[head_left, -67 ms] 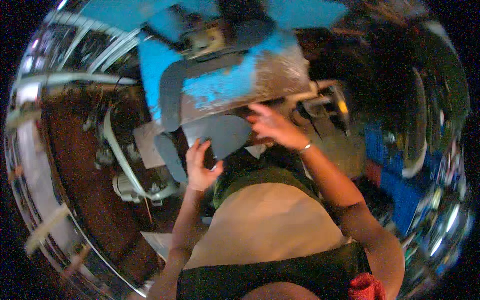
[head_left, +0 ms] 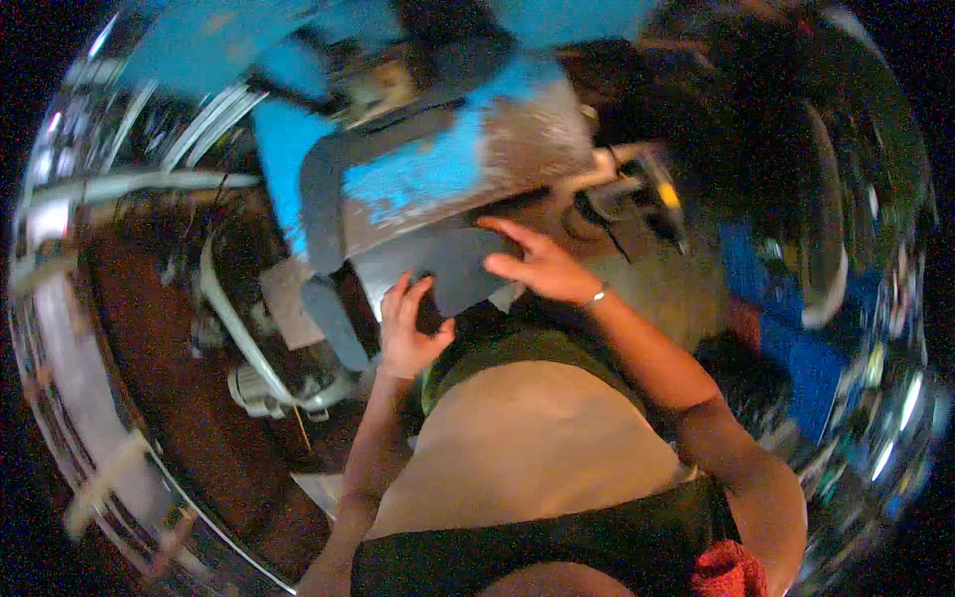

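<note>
A smooth grey flat piece point(head_left: 463, 261) with a rounded right end lies in front of me at the near edge of a worn blue table point(head_left: 413, 184). My left hand point(head_left: 410, 330) is at its near left side, fingers bent and thumb apart, the fingertips over or against it. Over the right end reaches my right hand point(head_left: 545, 267), its fingers stretched and the thumb spread away. Blur hides whether either hand presses on the piece. A long dark grey curved strip point(head_left: 320, 189) rests on the table, its arm bending along the far side.
At the table's far side stands a dark, blurred machine point(head_left: 383, 85) with a beige part. A dark device with a yellow spot point(head_left: 667, 192) hangs by the right corner. Left below are a pale curved frame point(head_left: 239, 323) and a grey motor-like body point(head_left: 257, 390). Blue crates point(head_left: 796, 368) stand right.
The view has shifted, so the table appears farther left. My left hand has moved rightward along the grey piece. The right thumb now stretches out over its right end.
</note>
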